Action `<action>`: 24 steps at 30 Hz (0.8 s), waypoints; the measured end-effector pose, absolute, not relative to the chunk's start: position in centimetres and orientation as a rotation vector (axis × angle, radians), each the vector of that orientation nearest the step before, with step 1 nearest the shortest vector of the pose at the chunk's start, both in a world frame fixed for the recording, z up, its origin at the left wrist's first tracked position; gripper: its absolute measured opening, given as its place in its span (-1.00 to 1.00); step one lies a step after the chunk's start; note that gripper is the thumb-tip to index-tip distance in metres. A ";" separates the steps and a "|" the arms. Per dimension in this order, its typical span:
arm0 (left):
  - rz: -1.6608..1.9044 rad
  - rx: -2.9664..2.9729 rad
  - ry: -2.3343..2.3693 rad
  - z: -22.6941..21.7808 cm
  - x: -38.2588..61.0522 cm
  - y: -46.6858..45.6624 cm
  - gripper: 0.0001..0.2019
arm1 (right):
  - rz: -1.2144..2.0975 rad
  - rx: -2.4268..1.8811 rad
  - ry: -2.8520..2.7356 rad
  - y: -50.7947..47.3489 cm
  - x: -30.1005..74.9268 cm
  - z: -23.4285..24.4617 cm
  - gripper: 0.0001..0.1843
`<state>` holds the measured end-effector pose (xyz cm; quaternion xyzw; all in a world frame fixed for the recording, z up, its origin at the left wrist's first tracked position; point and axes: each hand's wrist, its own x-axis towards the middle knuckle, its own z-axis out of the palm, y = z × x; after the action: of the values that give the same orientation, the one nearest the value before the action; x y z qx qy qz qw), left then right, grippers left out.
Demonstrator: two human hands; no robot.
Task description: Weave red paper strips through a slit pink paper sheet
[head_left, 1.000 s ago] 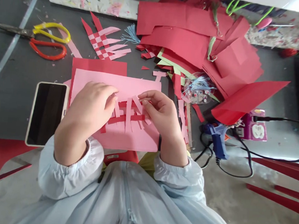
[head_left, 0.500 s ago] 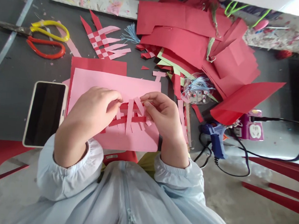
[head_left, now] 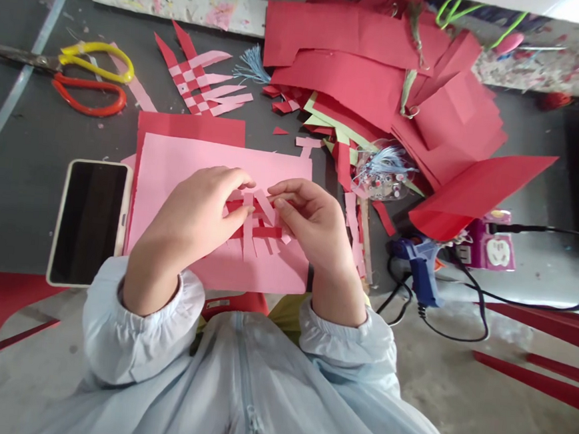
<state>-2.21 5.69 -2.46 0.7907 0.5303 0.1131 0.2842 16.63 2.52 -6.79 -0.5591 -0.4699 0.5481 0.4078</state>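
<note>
A weave of red and pink paper strips (head_left: 256, 226) lies on a pink paper sheet (head_left: 183, 162), which rests on a red sheet (head_left: 191, 127). My left hand (head_left: 200, 206) pinches the strips at the weave's left side, fingers curled together. My right hand (head_left: 307, 215) pinches a pink strip at the weave's right side. The two hands' fingertips are almost touching above the weave. Part of the weave is hidden under my hands.
A phone (head_left: 89, 218) lies left of the pink sheet. Scissors (head_left: 80, 73) and a finished woven piece (head_left: 203, 76) lie further back. A pile of red paper (head_left: 390, 78) fills the back right. A blue glue gun (head_left: 420, 267) with cables sits at the right edge.
My left hand has slid to the right along the weave, closing the gap to my right hand. My right hand has barely moved.
</note>
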 end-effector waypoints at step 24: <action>0.204 2.464 1.594 -3.8 -0.9 3.5 -0.97 | 0.619 -1.938 -1.753 1.6 15.7 -6.8 -0.79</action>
<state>-0.86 3.46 -3.78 0.8334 0.5392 0.0689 0.0997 15.65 1.59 -6.81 -0.7029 -0.6359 0.2246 0.2263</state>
